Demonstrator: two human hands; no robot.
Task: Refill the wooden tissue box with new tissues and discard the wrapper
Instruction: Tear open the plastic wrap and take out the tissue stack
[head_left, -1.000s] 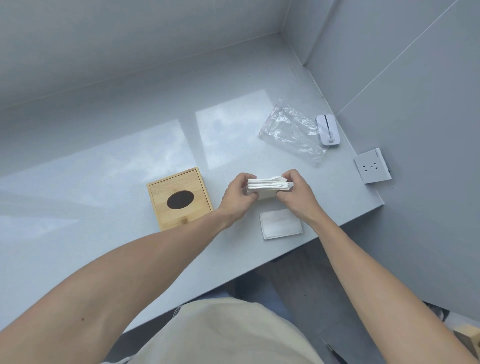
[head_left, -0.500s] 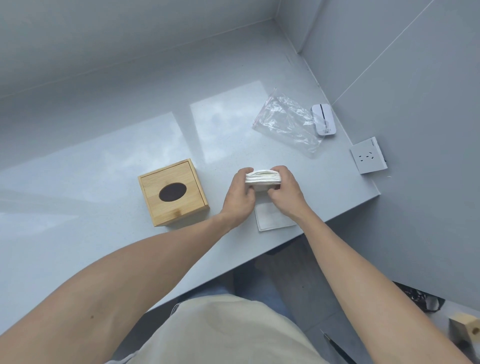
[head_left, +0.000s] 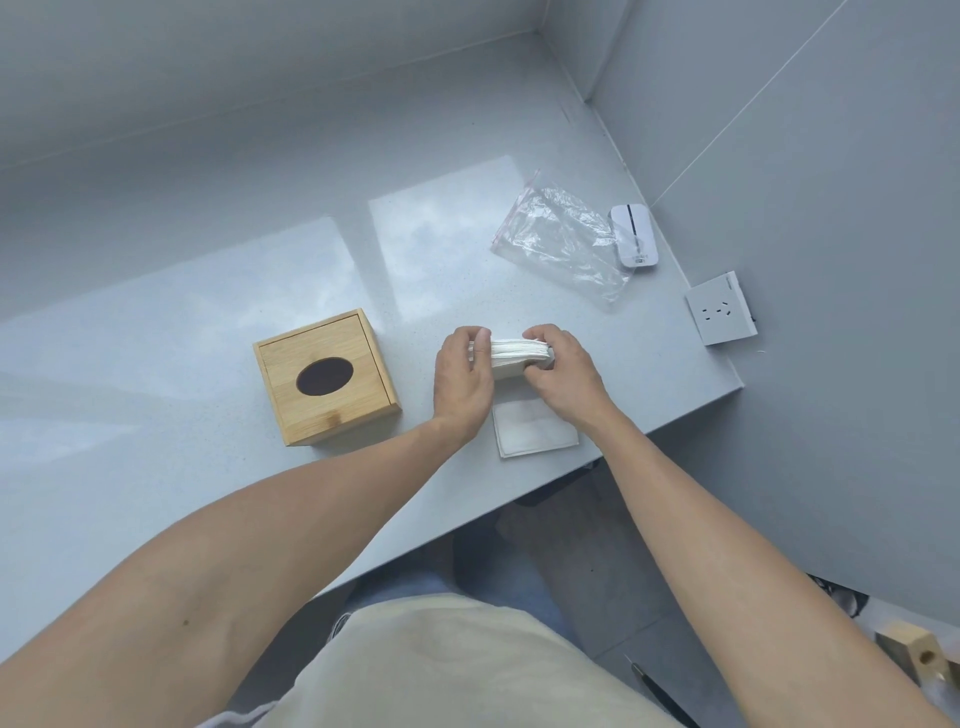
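A stack of white tissues (head_left: 516, 352) is squeezed between my two hands just above the grey counter (head_left: 208, 312). My left hand (head_left: 462, 382) grips its left end, my right hand (head_left: 558, 371) its right end. The wooden tissue box (head_left: 326, 378), square with a dark oval slot on top, stands to the left of my hands, apart from them. A single flat white tissue (head_left: 535, 434) lies on the counter under my right wrist. The clear plastic wrapper (head_left: 563, 239) lies crumpled and flat at the back right.
A small white device (head_left: 634, 236) sits beside the wrapper by the right wall. A white wall socket (head_left: 719, 308) is on that wall. The counter's front edge runs just below the loose tissue. A wooden block (head_left: 917, 649) lies on the floor at lower right.
My hands have pressed the tissue stack tighter and narrower between them. The view has shifted a little, so the box and wrapper sit lower-left in frame.
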